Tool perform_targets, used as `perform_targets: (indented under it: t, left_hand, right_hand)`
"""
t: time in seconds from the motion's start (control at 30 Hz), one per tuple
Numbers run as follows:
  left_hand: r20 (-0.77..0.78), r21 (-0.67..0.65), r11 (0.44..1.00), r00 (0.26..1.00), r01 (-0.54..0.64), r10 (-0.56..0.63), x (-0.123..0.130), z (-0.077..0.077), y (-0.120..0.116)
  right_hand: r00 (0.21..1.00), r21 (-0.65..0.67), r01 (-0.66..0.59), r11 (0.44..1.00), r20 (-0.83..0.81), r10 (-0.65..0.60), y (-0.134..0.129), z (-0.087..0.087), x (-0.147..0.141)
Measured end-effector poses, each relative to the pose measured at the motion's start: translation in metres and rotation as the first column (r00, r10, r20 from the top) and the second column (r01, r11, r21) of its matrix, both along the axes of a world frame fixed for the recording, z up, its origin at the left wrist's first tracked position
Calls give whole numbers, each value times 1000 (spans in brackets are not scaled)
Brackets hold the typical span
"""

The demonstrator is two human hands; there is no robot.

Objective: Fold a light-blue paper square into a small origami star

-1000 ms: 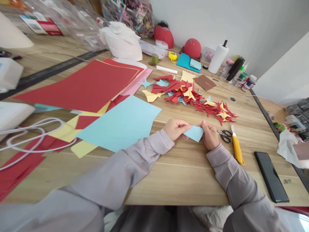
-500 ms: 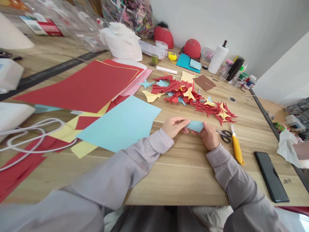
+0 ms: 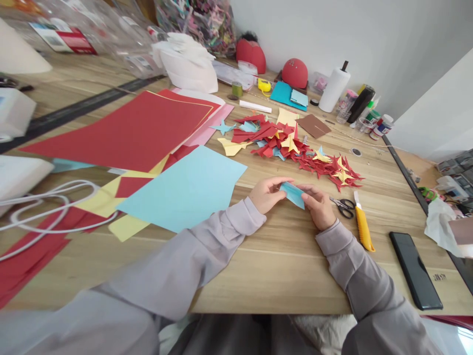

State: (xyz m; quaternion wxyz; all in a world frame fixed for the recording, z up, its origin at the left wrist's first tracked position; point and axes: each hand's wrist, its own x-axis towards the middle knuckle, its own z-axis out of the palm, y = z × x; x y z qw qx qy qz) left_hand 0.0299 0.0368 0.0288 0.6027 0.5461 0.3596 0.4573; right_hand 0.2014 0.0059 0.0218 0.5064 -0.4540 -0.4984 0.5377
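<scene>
Left hand; right hand — one blue slip

a heap of folded red, yellow and blue paper stars lies on the wooden table, with black-handled scissors and a yellow utility knife near its right end and a black smartphone further right; large red card sheets and a pale blue sheet overlap at left, and a paper towel roll stands upright at the back

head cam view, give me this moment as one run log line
left hand: holds folded blue paper piece | right hand: holds same piece | nearby: scissors, yellow utility knife | beyond: red and yellow paper shapes
</scene>
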Motion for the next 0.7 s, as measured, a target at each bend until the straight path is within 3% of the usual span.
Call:
perform_targets:
  t: [0.17,0.37,0.53,0.7]
  left_hand:
    - [-27,27,1000,1000,0,0,2,-6,1]
    - [61,13,994,992,-110,109,1,-9,9]
    - [-37,-17,989,988,-148,147,1,-10,12]
    - [-129,126,978,975,-164,180,10,-15,7]
  right_hand:
    - [997,-10,58,998,47,-58,4,-10,1]
    - [991,-51,86,995,-103,-91,5,-9,0]
    - [987,-89,70,994,-136,-82,5,-6,1]
    - [996,-40,86,996,-13,-86,4,-4,0]
